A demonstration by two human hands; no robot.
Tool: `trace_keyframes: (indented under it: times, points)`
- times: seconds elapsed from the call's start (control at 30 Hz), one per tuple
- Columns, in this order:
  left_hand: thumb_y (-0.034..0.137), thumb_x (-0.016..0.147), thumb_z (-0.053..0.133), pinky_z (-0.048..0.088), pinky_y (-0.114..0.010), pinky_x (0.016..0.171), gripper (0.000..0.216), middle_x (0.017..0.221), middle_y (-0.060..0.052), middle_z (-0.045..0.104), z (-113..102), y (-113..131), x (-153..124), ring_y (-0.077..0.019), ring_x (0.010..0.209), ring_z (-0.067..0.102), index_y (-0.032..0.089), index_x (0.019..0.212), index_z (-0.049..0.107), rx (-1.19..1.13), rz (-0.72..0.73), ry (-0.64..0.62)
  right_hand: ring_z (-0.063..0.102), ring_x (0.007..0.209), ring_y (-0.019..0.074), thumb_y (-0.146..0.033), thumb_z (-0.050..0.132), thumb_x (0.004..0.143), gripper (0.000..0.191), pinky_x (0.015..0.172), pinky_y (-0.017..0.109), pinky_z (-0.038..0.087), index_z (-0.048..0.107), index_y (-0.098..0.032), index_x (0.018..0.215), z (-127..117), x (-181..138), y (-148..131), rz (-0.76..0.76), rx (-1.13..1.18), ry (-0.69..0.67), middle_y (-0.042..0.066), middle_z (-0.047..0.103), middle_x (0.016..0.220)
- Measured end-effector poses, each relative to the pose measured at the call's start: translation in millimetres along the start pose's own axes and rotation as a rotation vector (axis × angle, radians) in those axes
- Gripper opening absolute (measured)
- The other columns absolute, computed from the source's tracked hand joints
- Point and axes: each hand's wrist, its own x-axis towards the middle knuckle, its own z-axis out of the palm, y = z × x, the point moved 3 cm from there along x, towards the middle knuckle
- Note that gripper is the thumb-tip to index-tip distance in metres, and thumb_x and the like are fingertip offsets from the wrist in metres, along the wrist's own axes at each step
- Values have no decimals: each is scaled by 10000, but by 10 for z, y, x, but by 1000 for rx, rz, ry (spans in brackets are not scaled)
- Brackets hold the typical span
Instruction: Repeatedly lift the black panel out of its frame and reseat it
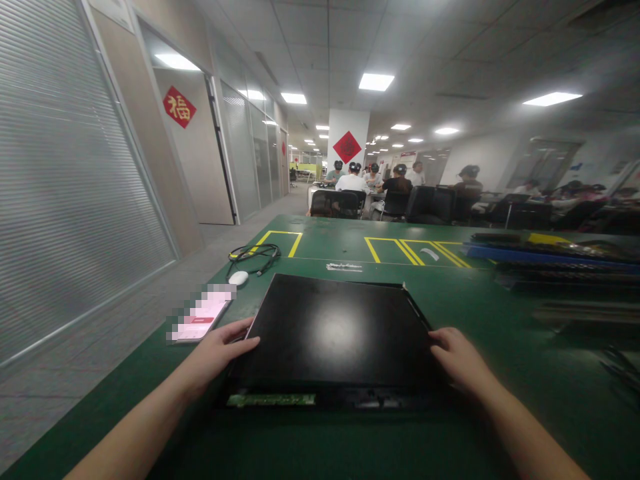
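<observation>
A dark, glossy LCD screen panel (320, 333) is held low over the green table in front of me, its face up and catching a bright reflection. A strip of green circuit board (273, 400) shows along its near edge. Beneath it, a black frame (414, 307) sticks out a little at the far right corner. My left hand (227, 347) grips the panel's left edge, thumb on top and fingers partly hidden. At the right edge my right hand (455, 353) is closed, its fingertips partly out of sight behind the panel.
On the green table (310, 450), a pink-screened phone (205, 317), a white mouse (239, 278) and a coiled black cable (257, 252) lie at left. Blurred dark panels (565, 277) and a blue tray (530, 252) are at right. Several people sit at far tables.
</observation>
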Motion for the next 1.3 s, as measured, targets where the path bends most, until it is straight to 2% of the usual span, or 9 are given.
trace_keyframes:
  times: [0.2, 0.37, 0.6, 0.77, 0.93, 1.0, 1.13, 1.2, 1.3]
  points:
    - [526, 523, 903, 475, -474, 1062, 710, 1421, -142, 611, 30, 92, -39, -394, 1289, 571, 221, 1148, 762, 25, 67, 42, 666, 1032, 254, -178, 539, 762, 355, 971, 386, 497, 742, -112, 1045, -23, 2, -33, 21, 2, -28, 162, 669, 1150]
    - [533, 579, 879, 447, -466, 1092, 676, 1554, -104, 468, 75, 167, -62, -401, 1382, 465, 259, 1184, 754, -55, 186, 5, 670, 1002, 245, -206, 548, 751, 382, 928, 379, 511, 732, -146, 1080, -31, 8, -20, 53, 70, -23, 139, 674, 1156]
    - [464, 702, 824, 449, -448, 1100, 565, 1627, -25, 369, 60, 144, -74, -388, 1460, 343, 316, 1238, 725, -94, 342, -44, 687, 945, 265, -409, 546, 784, 587, 849, 408, 539, 633, -142, 1299, -29, 36, 32, 197, 227, 11, 138, 709, 1125]
    - [479, 748, 784, 352, -449, 1170, 598, 1634, -22, 355, 67, 189, -126, -365, 1481, 308, 302, 1309, 675, -20, 441, -18, 670, 1091, 286, -460, 553, 798, 411, 894, 387, 533, 747, -198, 1048, -94, -11, -45, 275, 374, 16, 130, 733, 1159]
    - [536, 742, 766, 363, -439, 1167, 697, 1624, -49, 370, 69, 204, -127, -366, 1473, 325, 275, 1373, 622, 24, 417, 16, 695, 1036, 311, -425, 675, 696, 430, 837, 408, 560, 721, -168, 1037, -150, -58, -79, 449, 643, 66, 142, 749, 1104]
    - [540, 740, 767, 360, -430, 1170, 722, 1611, -43, 392, 55, 206, -117, -359, 1469, 336, 281, 1393, 602, 3, 397, 33, 694, 1051, 308, -390, 708, 661, 448, 858, 401, 558, 709, -168, 1050, -206, -69, -118, 425, 791, 95, 129, 750, 1109]
    - [551, 718, 780, 397, -416, 1146, 761, 1564, -51, 469, 38, 210, -105, -372, 1429, 406, 272, 1402, 596, -66, 328, 31, 715, 996, 292, -428, 703, 693, 488, 856, 427, 570, 669, -246, 1145, -343, -125, -217, 317, 1123, 30, 52, 765, 1064]
    - [541, 705, 792, 436, -422, 1115, 766, 1522, -58, 525, 39, 211, -112, -387, 1387, 464, 269, 1396, 604, -91, 292, 16, 719, 969, 278, -474, 666, 737, 433, 851, 426, 577, 677, -280, 1124, -422, -170, -206, 303, 1168, 105, 31, 769, 1005]
    - [511, 739, 767, 483, -425, 1066, 704, 1464, -59, 589, 51, 200, -117, -380, 1319, 543, 271, 1383, 617, -108, 245, -37, 728, 841, 277, -521, 636, 759, 342, 781, 423, 596, 715, -251, 952, -484, -221, -137, 342, 1052, 205, 57, 754, 815]
